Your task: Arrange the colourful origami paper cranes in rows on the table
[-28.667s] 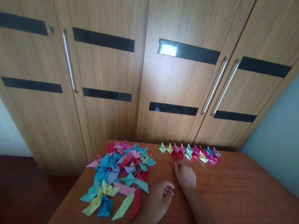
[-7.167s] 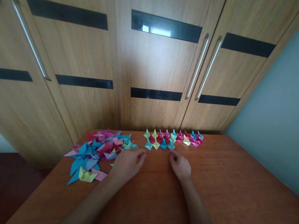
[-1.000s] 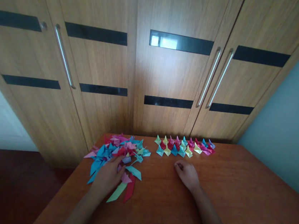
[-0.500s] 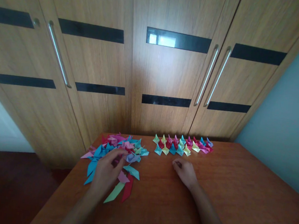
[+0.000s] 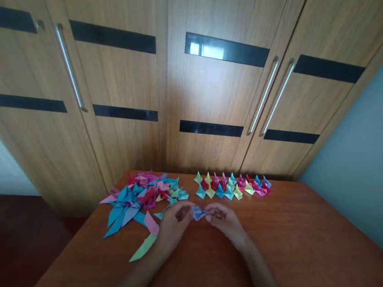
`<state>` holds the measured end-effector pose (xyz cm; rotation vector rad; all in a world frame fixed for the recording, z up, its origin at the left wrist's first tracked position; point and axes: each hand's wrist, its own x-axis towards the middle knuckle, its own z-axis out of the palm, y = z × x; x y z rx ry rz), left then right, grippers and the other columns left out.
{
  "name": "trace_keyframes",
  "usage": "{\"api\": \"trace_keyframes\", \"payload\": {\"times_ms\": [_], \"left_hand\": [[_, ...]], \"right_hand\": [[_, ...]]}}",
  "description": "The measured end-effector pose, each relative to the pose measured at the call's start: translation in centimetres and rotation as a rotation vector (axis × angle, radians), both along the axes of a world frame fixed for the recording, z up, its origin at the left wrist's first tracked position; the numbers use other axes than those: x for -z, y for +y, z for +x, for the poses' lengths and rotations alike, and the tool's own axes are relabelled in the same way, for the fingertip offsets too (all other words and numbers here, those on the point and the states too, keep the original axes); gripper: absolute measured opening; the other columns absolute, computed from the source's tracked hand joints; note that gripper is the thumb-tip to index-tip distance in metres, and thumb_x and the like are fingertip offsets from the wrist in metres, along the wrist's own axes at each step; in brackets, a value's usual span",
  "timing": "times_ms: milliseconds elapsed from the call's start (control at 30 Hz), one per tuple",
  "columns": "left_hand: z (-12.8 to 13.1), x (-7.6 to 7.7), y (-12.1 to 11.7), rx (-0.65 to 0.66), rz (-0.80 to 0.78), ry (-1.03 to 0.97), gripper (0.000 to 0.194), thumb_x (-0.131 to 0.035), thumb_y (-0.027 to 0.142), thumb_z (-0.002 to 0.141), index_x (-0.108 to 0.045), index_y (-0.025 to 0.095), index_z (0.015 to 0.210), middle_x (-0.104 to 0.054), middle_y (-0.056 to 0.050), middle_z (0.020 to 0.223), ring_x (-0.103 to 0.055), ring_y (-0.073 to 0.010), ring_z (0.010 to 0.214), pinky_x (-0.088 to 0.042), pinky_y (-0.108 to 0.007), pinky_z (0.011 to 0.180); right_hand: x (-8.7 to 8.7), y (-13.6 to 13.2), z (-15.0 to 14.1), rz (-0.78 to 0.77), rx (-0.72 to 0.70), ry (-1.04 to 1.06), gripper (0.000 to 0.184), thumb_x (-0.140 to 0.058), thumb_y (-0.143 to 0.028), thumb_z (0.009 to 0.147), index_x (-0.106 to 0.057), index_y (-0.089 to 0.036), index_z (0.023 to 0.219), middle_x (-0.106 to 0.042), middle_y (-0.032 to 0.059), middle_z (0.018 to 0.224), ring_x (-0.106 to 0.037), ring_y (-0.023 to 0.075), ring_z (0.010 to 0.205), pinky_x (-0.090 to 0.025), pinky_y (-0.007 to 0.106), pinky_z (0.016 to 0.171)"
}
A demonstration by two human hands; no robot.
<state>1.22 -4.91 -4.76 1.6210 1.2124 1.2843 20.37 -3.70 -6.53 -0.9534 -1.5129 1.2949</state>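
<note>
Lilac folded paper (image 5: 198, 214) between both hands (image 5: 172, 224) (image 5: 226, 223), one end in each.

The counter (image 5: 288, 265) has a reddish-brown, wood-grained top. Toward ten o'clock lies a loose heap of folded papers (image 5: 133, 197), overlapping at many angles, in blue, turquoise, pink, red, magenta and lilac; long blue points stick out toward its seven o'clock. Just off the heap, at about nine o'clock on the counter, lie a pink folded strip (image 5: 150, 223) and a pale green strip (image 5: 142, 249), close together. Between twelve and one o'clock, small peaked paper shapes (image 5: 229, 192) stand in close, staggered rows near the far edge, in mixed colours.
</note>
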Motion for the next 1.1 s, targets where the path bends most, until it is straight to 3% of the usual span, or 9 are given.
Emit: {"api": "trace_keyframes", "payload": {"times_ms": [233, 400, 533, 667, 767, 833, 933, 1100], "left_hand": [[0.2, 0.9, -0.6, 0.071, -0.157, -0.125, 0.022, -0.055, 0.034, 0.080, -0.058, 0.017, 0.094, -0.068, -0.004, 0.081, -0.065, -0.0186, 0.072, -0.048, -0.023, 0.050], [0.3, 2.2, -0.9, 0.061, -0.093, 0.014, 0.031, -0.052, 0.031, 0.082, -0.054, 0.019, 0.111, -0.067, -0.005, 0.092, -0.064, -0.0155, 0.067, -0.050, -0.025, 0.055], [0.5, 3.0, -1.4, 0.091, 0.014, 0.146, 0.038, -0.049, 0.025, 0.083, -0.050, 0.023, 0.121, -0.063, -0.006, 0.109, -0.062, -0.0134, 0.069, -0.051, -0.028, 0.067], [0.7, 3.2, -1.8, 0.133, 0.021, 0.261, 0.036, -0.047, 0.022, 0.084, -0.052, 0.025, 0.120, -0.065, -0.005, 0.104, -0.062, -0.0160, 0.078, -0.050, -0.029, 0.072], [0.7, 3.1, -1.7, 0.146, 0.017, 0.288, 0.031, -0.046, 0.022, 0.084, -0.057, 0.024, 0.113, -0.066, -0.004, 0.098, -0.063, -0.0169, 0.081, -0.050, -0.029, 0.073], [0.7, 3.0, -1.6, 0.146, 0.013, 0.280, 0.029, -0.046, 0.023, 0.084, -0.059, 0.024, 0.110, -0.067, -0.004, 0.097, -0.063, -0.0171, 0.081, -0.050, -0.029, 0.073], [0.6, 3.0, -1.4, 0.152, 0.020, 0.274, 0.028, -0.047, 0.022, 0.083, -0.060, 0.023, 0.108, -0.068, -0.004, 0.095, -0.063, -0.0171, 0.080, -0.049, -0.029, 0.073], [0.6, 3.0, -1.4, 0.177, 0.028, 0.279, 0.029, -0.045, 0.019, 0.083, -0.060, 0.024, 0.107, -0.068, -0.003, 0.094, -0.063, -0.0166, 0.079, -0.049, -0.029, 0.074]], "right_hand": [[0.8, 0.4, -0.3, 0.049, 0.055, -0.065, 0.028, -0.067, -0.043, 0.072, -0.065, -0.018, 0.083, -0.062, -0.0004, 0.072, -0.055, 0.0121, 0.068, -0.043, 0.024, 0.064], [0.0, 0.4, 0.7, 0.107, 0.144, -0.120, 0.030, -0.065, -0.047, 0.072, -0.065, -0.018, 0.078, -0.061, -0.0005, 0.071, -0.053, 0.0119, 0.064, -0.042, 0.023, 0.060], [-1.0, 0.6, 2.8, 0.131, 0.364, -0.097, 0.033, -0.062, -0.050, 0.074, -0.061, -0.017, 0.073, -0.058, -0.0001, 0.067, -0.050, 0.0116, 0.060, -0.040, 0.022, 0.055], [-0.8, 1.5, 6.5, 0.150, 0.679, -0.070, 0.036, -0.060, -0.053, 0.073, -0.057, -0.017, 0.072, -0.054, -0.0009, 0.059, -0.045, 0.0109, 0.052, -0.036, 0.022, 0.048], [0.1, 2.9, 9.9, 0.138, 0.857, -0.123, 0.042, -0.057, -0.057, 0.072, -0.057, -0.015, 0.078, -0.059, 0.0025, 0.061, -0.051, 0.0136, 0.053, -0.039, 0.023, 0.049], [0.7, 3.8, 12.0, 0.105, 0.903, -0.237, 0.041, -0.054, -0.055, 0.073, -0.058, -0.015, 0.080, -0.064, 0.0060, 0.067, -0.057, 0.0168, 0.058, -0.042, 0.025, 0.052], [1.7, 4.7, 14.0, 0.063, 0.942, -0.575, 0.031, -0.051, -0.045, 0.075, -0.062, -0.017, 0.082, -0.068, 0.0073, 0.073, -0.063, 0.0208, 0.069, -0.043, 0.026, 0.061], [2.8, 4.8, 14.2, -0.101, 0.889, -1.071, 0.030, -0.046, -0.042, 0.080, -0.065, -0.020, 0.089, -0.069, 0.0111, 0.084, -0.065, 0.0270, 0.081, -0.043, 0.030, 0.064]]}}
